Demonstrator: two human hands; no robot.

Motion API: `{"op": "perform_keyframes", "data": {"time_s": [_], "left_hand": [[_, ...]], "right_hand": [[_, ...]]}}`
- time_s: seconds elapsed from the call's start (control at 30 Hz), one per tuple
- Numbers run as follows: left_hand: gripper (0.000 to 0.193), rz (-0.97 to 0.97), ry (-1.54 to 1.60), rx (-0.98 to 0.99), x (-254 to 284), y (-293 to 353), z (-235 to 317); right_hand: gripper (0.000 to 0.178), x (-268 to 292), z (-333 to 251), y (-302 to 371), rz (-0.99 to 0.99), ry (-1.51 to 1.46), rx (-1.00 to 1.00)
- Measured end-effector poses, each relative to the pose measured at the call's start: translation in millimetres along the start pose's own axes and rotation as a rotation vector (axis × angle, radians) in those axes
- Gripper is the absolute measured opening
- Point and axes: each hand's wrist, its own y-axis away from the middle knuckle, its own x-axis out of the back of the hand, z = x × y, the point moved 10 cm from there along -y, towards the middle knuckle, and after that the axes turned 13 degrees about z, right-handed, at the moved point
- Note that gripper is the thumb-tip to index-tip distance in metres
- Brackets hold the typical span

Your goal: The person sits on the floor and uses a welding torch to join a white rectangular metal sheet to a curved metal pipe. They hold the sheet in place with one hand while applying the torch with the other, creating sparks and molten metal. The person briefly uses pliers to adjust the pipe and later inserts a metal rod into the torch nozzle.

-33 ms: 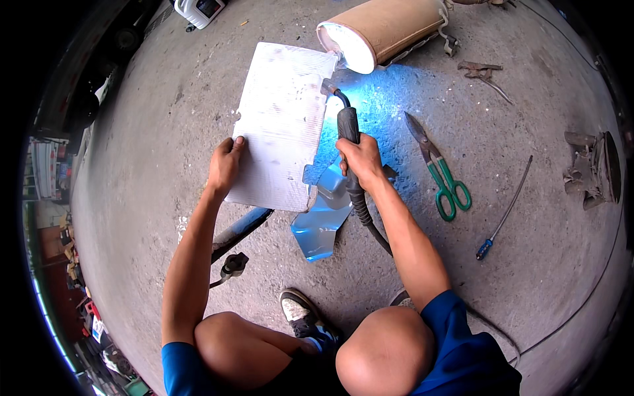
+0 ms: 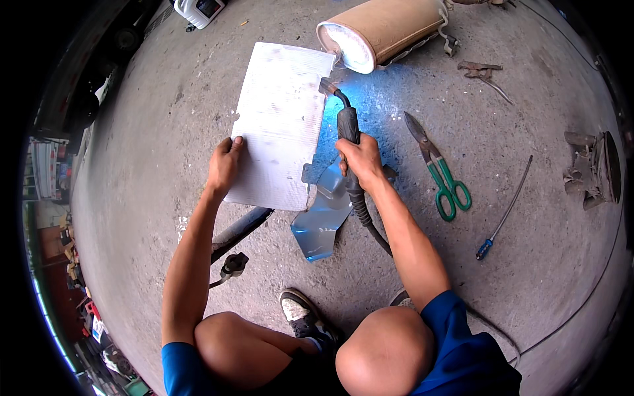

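Here I look straight down at a flat white board on the grey concrete floor — a tall rectangle with faint ribbing, pale and washed out by the light, its lower right corner notched. It lies ahead of my knees, tilted a little so its top leans to the right. Just beside its upper right corner is the nozzle of a welding torch, a black curved-neck tool with a thick hose running back past my right knee. A blue glow spreads over the concrete around the nozzle, between the board and a tan metal cylinder lying on its side, whose white round end faces me.

My left hand rests on the board's left edge near its lower part, fingers laid flat over the rim, thumb on top — pressing or holding the edge, not closed into a fist. The arm comes up nearly straight from my left knee. My right hand is wrapped tight around the torch's handle, knuckles up, the wrist bent slightly inward, the forearm slanting in from the lower right.

Under the board's lower right corner a bent piece of bluish sheet metal shows. Right of the torch lie green-handled snips, and further right a blue-handled screwdriver.
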Motion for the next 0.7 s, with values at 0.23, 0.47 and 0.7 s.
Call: {"op": "perform_keyframes", "data": {"time_s": [0.23,0.47,0.7], "left_hand": [[0.042,0.042,0.06,0.042,9.4,-1.1,-2.6],[0.043,0.038,0.06,0.045,8.1,-0.5,-3.5],[0.043,-0.004,0.002,0.015,1.2,-0.4,-3.5]], "right_hand": [[0.016,1.1,5.8,-0.2,0.001,-0.051,-0.031],[0.012,0.5,8.2,-1.3,-0.018,-0.023,-0.038],[0.016,0.6,0.1,0.1,0.001,-0.008,0.003]]}}
